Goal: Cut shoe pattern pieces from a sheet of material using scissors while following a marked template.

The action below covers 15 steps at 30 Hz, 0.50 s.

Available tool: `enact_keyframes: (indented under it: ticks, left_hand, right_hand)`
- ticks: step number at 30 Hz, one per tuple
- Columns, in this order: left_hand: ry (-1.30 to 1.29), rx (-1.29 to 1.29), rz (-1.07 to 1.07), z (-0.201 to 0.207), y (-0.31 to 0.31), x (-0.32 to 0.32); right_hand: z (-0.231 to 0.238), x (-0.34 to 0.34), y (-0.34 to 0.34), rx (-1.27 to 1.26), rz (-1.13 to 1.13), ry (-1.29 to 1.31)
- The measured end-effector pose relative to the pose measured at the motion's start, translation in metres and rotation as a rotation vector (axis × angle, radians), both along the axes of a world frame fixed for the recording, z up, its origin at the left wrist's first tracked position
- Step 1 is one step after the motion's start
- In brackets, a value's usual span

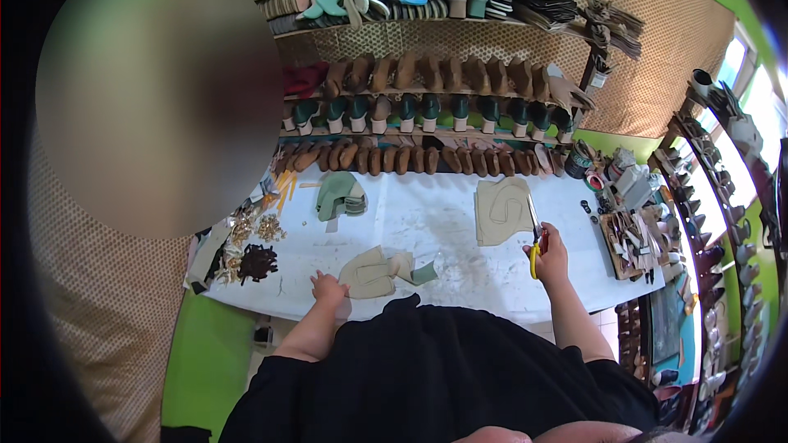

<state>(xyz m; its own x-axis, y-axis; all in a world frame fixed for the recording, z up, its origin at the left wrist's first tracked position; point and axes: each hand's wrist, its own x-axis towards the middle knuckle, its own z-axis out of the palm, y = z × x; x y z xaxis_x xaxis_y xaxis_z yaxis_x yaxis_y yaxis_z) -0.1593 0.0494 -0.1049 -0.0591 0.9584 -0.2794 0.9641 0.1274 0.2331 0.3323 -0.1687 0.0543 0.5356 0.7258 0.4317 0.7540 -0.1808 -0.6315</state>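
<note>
My right hand [556, 256] grips a pair of scissors [535, 258] with yellow handles, blades pointing away from me. The blades reach past the right edge of a beige sheet [492, 226] with a curved outline on it. Lower left on the table, my left hand [328, 288] rests with fingers spread, beside a beige cut piece [367, 277]. Whether the fingertips touch that piece, I cannot tell. Next to it lie a smaller beige scrap [400, 265] and a grey-green scrap [424, 273].
Stacked green cut pieces [339, 194] lie toward the back left of the white table [394, 230]. Dark and gold small parts [259, 262] are heaped at the left edge. A tool tray [621, 246] stands at the right. Shelves behind carry brown shoe lasts [431, 74]. A blurred patch covers the upper left.
</note>
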Motion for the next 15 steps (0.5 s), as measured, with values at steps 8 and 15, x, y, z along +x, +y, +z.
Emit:
enact_keyframes:
  ticks: [8,15]
  left_hand:
    - [-0.331,0.117,0.074,0.022,0.006,0.025]
    - [-0.391,0.36,-0.447,0.147,0.011,0.107]
  right_hand:
    - [-0.015,-0.005,-0.008,-0.077,-0.008,0.15]
    - [-0.01,0.004,0.005,-0.097,0.029,0.188]
